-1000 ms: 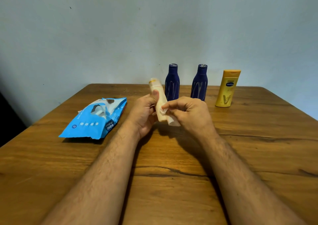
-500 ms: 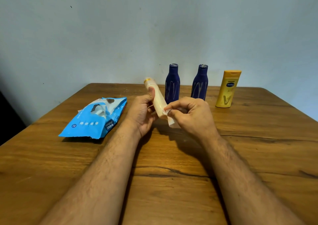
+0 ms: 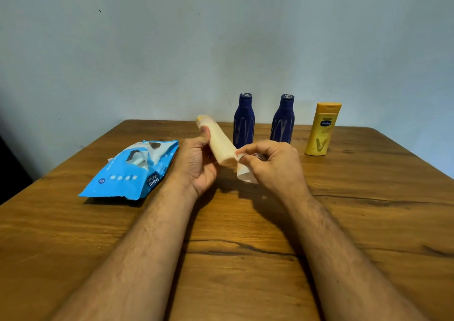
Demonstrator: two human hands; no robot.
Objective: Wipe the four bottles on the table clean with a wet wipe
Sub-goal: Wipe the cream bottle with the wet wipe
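My left hand (image 3: 196,163) grips a cream-coloured bottle (image 3: 219,142), tilted with its cap pointing up and to the left, above the wooden table (image 3: 245,259). My right hand (image 3: 272,166) pinches a white wet wipe (image 3: 244,173) against the bottle's lower end. Behind the hands, two dark blue bottles (image 3: 243,122) (image 3: 283,120) stand upright near the table's far edge. A yellow bottle (image 3: 323,129) stands upright to their right.
A blue wet-wipe pack (image 3: 130,173) lies on the table to the left, its flap open with a wipe sticking out. A pale wall rises just behind the table's far edge.
The cream bottle has tilted further left, its cap swinging away from the blue bottles. My right hand with the wipe has slid down toward the bottle's lower end.
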